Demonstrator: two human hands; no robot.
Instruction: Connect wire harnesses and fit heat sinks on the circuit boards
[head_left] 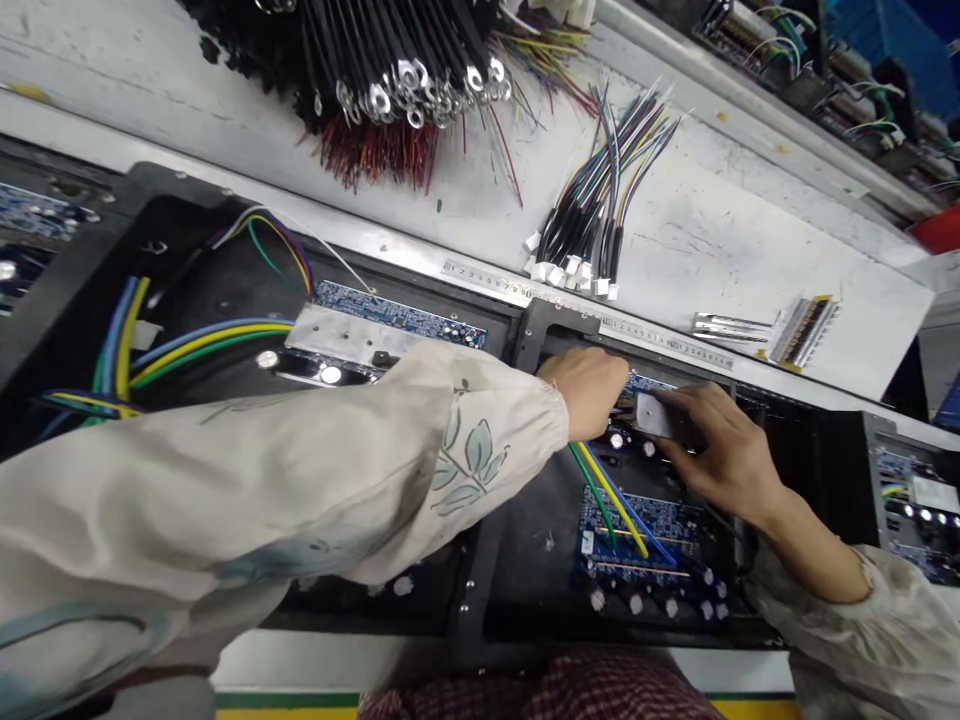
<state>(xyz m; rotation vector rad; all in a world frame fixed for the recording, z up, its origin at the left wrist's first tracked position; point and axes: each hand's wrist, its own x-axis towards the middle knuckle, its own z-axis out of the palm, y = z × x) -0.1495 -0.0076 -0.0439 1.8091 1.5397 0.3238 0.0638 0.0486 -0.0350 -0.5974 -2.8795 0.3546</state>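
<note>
My left hand is closed at the left end of a blue circuit board with a metal plate. Its fingertips are hidden, so what they pinch cannot be made out. Green, yellow and blue wires run out from under this hand. My right hand grips the right end of the same board, thumb on the near side and fingers on the far side. Below it, a second blue circuit board with round capacitors lies in the black housing, and the loose wire ends cross over it.
A neighbouring housing on the left holds a board with a metal plate and thick coloured cables. On the white bench lie black cables with ring terminals, wires with white plugs, metal tweezers and a pin strip. Rulers line its edge.
</note>
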